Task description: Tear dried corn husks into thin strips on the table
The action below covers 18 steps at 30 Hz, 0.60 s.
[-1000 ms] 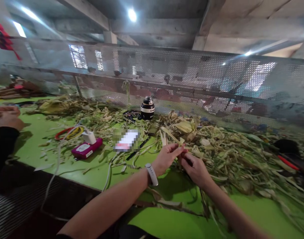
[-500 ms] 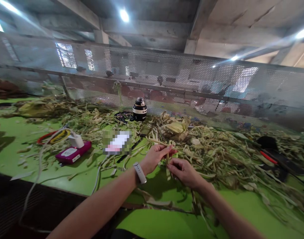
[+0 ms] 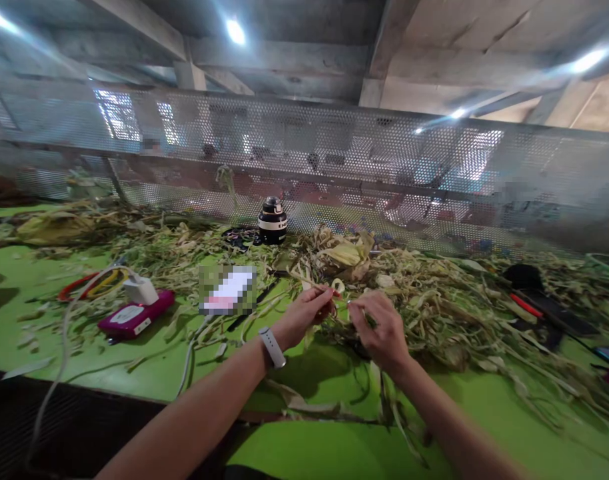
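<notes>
My left hand [image 3: 309, 310], with a white watch band [image 3: 272, 347] on its wrist, pinches a thin strip of dried husk [image 3: 299, 277]. The strip sticks out behind the fingers toward the upper left, and a small pale loop [image 3: 338, 285] shows just past the fingertips. A short gap to the right, my right hand [image 3: 382, 330] is raised with thumb and fingertips together. Something small and pale shows at its fingertips, too small to name. Both hands are above the green table [image 3: 289, 440], in front of a heap of dried husk strips [image 3: 434, 320].
A black bottle [image 3: 273, 223] stands behind the heap. To the left lie a phone [image 3: 229, 290], a black pen-like stick [image 3: 252, 307] and a magenta power bank [image 3: 137, 317] with a white charger [image 3: 140, 291] and cable. A perforated metal screen [image 3: 304, 147] runs along the back.
My right hand has risen and drawn away from the left; the strip end that hung below it is no longer seen there. My left hand keeps its pinch. The view has shifted slightly right.
</notes>
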{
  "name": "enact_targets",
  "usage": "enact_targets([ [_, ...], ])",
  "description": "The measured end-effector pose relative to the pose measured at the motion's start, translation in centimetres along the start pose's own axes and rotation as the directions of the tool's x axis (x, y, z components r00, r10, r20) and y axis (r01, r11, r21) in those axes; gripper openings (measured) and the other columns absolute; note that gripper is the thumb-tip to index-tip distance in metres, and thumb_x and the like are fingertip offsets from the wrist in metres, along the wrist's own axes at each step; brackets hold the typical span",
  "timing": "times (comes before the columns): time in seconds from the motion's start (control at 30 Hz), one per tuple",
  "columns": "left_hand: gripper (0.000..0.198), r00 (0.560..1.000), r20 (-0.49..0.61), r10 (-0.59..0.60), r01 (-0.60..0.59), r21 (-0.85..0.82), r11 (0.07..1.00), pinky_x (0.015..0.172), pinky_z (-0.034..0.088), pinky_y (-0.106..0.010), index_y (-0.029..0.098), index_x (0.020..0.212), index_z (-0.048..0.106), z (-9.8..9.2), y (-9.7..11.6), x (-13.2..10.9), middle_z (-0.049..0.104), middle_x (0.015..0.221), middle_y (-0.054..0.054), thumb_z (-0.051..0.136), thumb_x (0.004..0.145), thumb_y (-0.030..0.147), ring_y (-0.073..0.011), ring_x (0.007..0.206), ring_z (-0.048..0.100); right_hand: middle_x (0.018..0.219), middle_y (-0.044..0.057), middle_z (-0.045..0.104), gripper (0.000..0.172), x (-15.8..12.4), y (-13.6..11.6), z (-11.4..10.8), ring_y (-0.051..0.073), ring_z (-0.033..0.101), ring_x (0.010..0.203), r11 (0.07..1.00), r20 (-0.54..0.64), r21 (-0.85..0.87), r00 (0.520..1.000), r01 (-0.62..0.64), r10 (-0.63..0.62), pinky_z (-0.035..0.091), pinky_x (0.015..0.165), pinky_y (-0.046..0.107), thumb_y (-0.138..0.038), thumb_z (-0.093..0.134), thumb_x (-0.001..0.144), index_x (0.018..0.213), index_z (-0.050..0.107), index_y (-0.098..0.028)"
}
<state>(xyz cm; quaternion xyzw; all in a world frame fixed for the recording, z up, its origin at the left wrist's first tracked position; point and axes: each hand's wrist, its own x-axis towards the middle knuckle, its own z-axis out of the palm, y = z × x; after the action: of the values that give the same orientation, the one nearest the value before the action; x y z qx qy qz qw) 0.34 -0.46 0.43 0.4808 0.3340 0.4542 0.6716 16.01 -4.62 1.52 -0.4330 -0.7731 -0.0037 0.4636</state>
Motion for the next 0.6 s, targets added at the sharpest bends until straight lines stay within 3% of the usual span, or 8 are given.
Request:
enact_targets([
  [0.07, 0.035, 0.997, 0.072, 0.005, -0.007, 0.033, 0.999, 0.046, 0.027, -0.018, 0.015, 0.077, 0.061, 0.2, -0.1, -0.1, 0.05, 0.055, 0.004, 0.064, 0.068, 0.049, -0.0055, 0.048, 0.04, 0.096, 0.008, 0.062, 0.018, 0.5, 0.8, -0.4, 0.021, 0.053, 0.094, 0.998, -0.069, -0.069, 0.998, 0.001, -0.006, 0.038, 0.085, 0.037, -0.025, 0.047, 0.086, 0.096, 0.061, -0.022],
  [0.13, 0.036, 0.99, 0.143, -0.002, -0.011, 0.088, 0.996, 0.046, 0.025, -0.019, 0.015, 0.071, 0.061, 0.4, 0.0, -0.4, 0.048, 0.052, 0.004, 0.063, 0.068, 0.05, -0.0057, 0.047, 0.038, 0.109, 0.009, 0.06, 0.023, 0.8, 1.5, -0.5, 0.023, 0.049, 0.105, 0.994, 0.009, -0.106, 1.0, 0.012, -0.012, 0.034, 0.091, 0.04, -0.026, 0.046, 0.087, 0.107, 0.057, -0.023],
  [0.27, 0.037, 0.981, 0.192, 0.006, -0.041, 0.179, 0.983, 0.044, 0.022, -0.022, 0.014, 0.069, 0.06, 0.6, 0.7, -0.9, 0.045, 0.047, 0.005, 0.062, 0.069, 0.051, -0.006, 0.044, 0.035, 0.083, 0.006, 0.064, 0.021, 1.1, 2.2, -0.2, 0.021, 0.054, 0.086, 0.997, 0.201, -0.073, 0.979, -0.007, 0.022, 0.037, 0.082, 0.037, -0.03, 0.043, 0.089, 0.084, 0.06, -0.02],
  [0.37, 0.038, 0.981, 0.195, -0.007, -0.034, 0.205, 0.978, 0.043, 0.018, -0.022, 0.014, 0.067, 0.059, 0.4, 0.9, -0.9, 0.044, 0.046, 0.005, 0.063, 0.067, 0.052, -0.0058, 0.043, 0.034, 0.07, 0.002, 0.058, 0.026, 1.1, 2.0, -0.1, 0.017, 0.053, 0.072, 0.996, 0.204, 0.021, 0.976, -0.085, 0.079, 0.039, 0.073, 0.031, -0.032, 0.043, 0.089, 0.071, 0.056, -0.019],
  [0.5, 0.039, 0.973, 0.225, -0.059, -0.01, 0.295, 0.956, 0.041, 0.015, -0.023, 0.015, 0.063, 0.057, 0.2, 0.9, -0.9, 0.042, 0.043, 0.005, 0.061, 0.069, 0.053, -0.0053, 0.04, 0.03, 0.071, 0.002, 0.056, 0.024, 1.0, 2.0, -0.2, 0.016, 0.053, 0.072, 0.965, 0.167, 0.145, 0.966, -0.22, 0.195, 0.04, 0.069, 0.028, -0.033, 0.046, 0.086, 0.07, 0.056, -0.019],
  [0.6, 0.039, 0.965, 0.25, -0.081, -0.009, 0.34, 0.94, 0.041, 0.016, -0.022, 0.015, 0.064, 0.056, 0.0, 1.0, -1.0, 0.042, 0.043, 0.006, 0.059, 0.07, 0.053, -0.0049, 0.039, 0.03, 0.07, 0.001, 0.056, 0.025, 1.0, 2.1, -0.5, 0.016, 0.053, 0.071, 0.934, 0.217, 0.208, 0.945, -0.289, 0.244, 0.04, 0.069, 0.028, -0.034, 0.047, 0.084, 0.069, 0.057, -0.018],
])
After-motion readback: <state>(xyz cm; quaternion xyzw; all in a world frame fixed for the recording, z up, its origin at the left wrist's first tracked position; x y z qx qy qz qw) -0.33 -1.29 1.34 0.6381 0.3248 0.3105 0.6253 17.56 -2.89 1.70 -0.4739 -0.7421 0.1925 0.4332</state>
